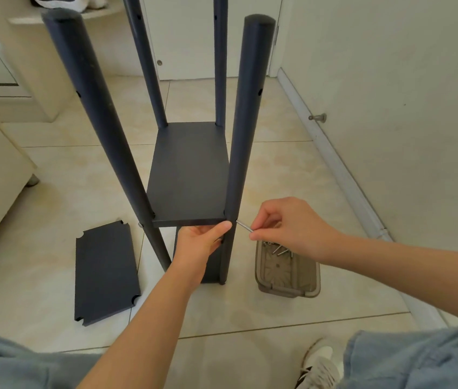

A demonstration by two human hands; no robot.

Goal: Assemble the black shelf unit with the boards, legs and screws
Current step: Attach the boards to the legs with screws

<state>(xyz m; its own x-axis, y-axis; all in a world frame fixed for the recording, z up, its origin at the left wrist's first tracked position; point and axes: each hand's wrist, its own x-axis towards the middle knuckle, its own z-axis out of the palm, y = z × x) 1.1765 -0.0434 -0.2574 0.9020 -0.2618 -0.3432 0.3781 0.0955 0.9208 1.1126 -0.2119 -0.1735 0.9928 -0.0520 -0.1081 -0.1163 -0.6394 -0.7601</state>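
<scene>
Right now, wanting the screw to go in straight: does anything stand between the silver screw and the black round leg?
Nothing visible does. The silver screw, pinched by the right hand, has its tip at the black round leg. The left hand holds the black shelf board from below, clear of the screw.

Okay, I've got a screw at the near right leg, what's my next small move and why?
Probably push the thin silver screw into the round black near right leg and start turning it. Your right hand pinches it with its tip at the leg, level with the flat black shelf board, which your left hand holds from beneath.
</scene>
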